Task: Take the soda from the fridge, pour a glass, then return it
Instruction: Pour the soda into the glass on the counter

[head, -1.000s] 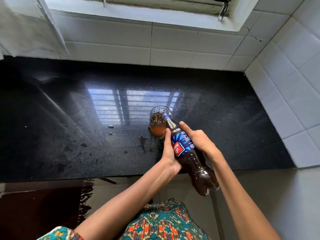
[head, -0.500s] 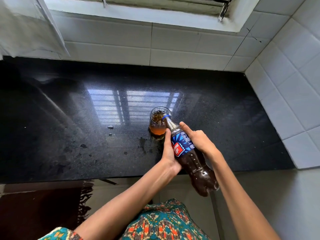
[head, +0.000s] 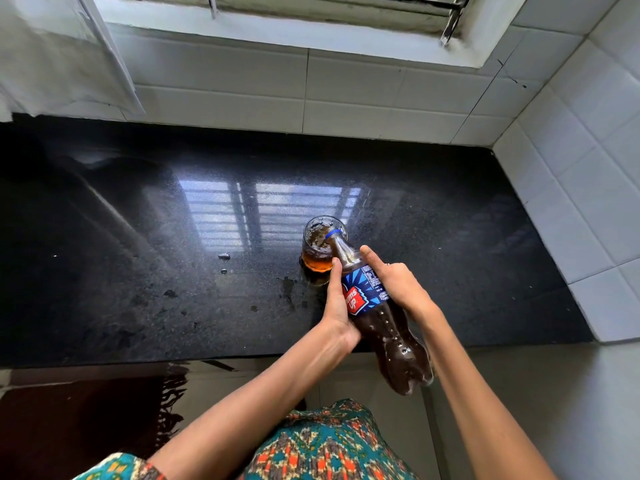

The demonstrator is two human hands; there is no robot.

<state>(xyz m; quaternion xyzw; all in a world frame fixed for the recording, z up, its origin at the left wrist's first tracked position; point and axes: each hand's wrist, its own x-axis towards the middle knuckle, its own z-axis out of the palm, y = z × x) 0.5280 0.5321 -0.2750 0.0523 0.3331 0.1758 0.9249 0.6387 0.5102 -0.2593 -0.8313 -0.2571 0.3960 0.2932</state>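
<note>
A plastic soda bottle [head: 379, 317] of dark cola with a blue and red label is tilted forward, its open neck over the rim of a clear glass [head: 318, 249]. The glass stands on the black stone counter [head: 138, 271] and holds amber soda with foam at its bottom. My left hand [head: 337, 306] grips the bottle's left side at the label. My right hand [head: 398, 285] grips the right side, thumb along the shoulder. The bottle's base sticks out past the counter's front edge.
Small wet spots [head: 287, 289] lie on the counter left of the glass. White tiled walls [head: 571, 188] close off the back and right. A window sill [head: 277, 29] runs above. A dark rug [head: 86, 417] lies on the floor at lower left.
The bottle stays tilted over the glass in both hands. The soda level in the glass has shifted little; hands have barely moved.
</note>
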